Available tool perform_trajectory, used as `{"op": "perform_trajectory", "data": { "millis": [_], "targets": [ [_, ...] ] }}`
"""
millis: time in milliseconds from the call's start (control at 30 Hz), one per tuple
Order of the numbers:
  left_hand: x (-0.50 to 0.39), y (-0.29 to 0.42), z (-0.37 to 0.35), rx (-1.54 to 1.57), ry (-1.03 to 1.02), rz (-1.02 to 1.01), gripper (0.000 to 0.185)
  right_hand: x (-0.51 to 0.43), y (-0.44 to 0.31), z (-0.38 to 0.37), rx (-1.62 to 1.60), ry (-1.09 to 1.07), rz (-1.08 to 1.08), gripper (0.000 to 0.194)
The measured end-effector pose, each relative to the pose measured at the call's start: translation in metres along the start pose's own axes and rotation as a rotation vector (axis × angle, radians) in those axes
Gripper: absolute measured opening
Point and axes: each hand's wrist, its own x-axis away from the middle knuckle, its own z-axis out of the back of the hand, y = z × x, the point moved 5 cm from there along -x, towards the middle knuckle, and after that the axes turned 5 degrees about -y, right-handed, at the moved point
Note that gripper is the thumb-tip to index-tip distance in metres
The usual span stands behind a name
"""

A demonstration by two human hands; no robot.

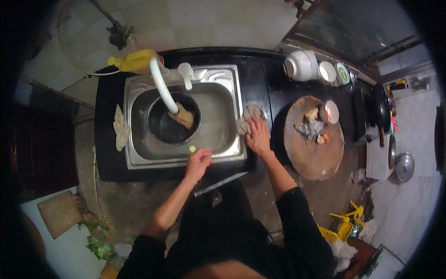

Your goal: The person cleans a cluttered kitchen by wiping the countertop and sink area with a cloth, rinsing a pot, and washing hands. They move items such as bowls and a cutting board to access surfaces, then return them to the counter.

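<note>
My right hand [258, 137] presses on a crumpled beige cloth [252, 113] lying at the right rim of a stainless steel sink [217, 108]. At the sink's front edge is my left hand [200, 161], its fingers bent close together; whether it holds anything cannot be told. A small pale green scrap [192, 149] lies just beyond its fingertips. In the basin sits a dark round pot [160, 122], and a white faucet hose [162, 85] with a brown cloth-like wrap [184, 118] at its end reaches over it. Another beige cloth [121, 130] rests at the left rim.
A round wooden chopping board [313, 157] at right carries food scraps, crumpled plastic and a small bowl [329, 112]. Stacked white bowls [302, 66] stand behind it. A yellow bottle [134, 61] lies behind the sink. A wok [379, 108] is at far right, yellow stools [343, 226] below.
</note>
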Motion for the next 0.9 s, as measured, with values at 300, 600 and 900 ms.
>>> {"op": "perform_trajectory", "data": {
  "millis": [300,600,900],
  "targets": [
    [0.089,-0.058,0.004,-0.092,-0.032,0.115,0.027,0.166,-0.018,-0.007,0.073,-0.031,0.087,0.057],
    [0.188,-0.126,0.064,-0.128,0.143,0.23,0.023,0.248,0.042,0.03,-0.399,0.333,-0.175,0.052],
    [0.238,-0.121,0.15,-0.135,0.088,0.06,0.029,0.132,-0.191,-0.104,0.116,0.281,-0.393,0.061]
  ]
}}
